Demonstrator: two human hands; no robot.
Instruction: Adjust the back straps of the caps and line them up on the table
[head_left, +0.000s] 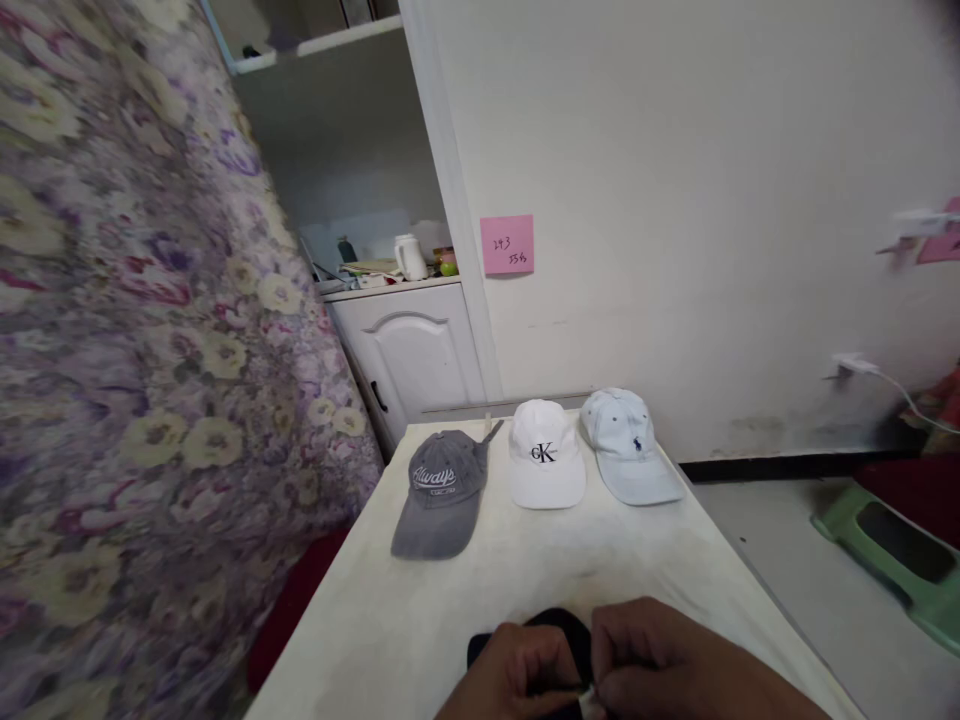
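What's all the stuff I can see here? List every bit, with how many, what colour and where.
Table: 1, cream, centre
Cap: 1, grey, table's left
Cap: 1, white, middle
Cap: 1, pale blue, right
Dark item: 1, black, under the hands, partly hidden
Curtain: 1, purple floral, left
Cupboard: 1, white, behind table
Jug: 1, white, on cupboard
Shelf clutter: several, mixed, around jug
Notes: 2, pink, wall
Plug: 1, white, wall, right
Stool: 1, green, floor, right
Left hand, right hand: 2, bare, at dark item
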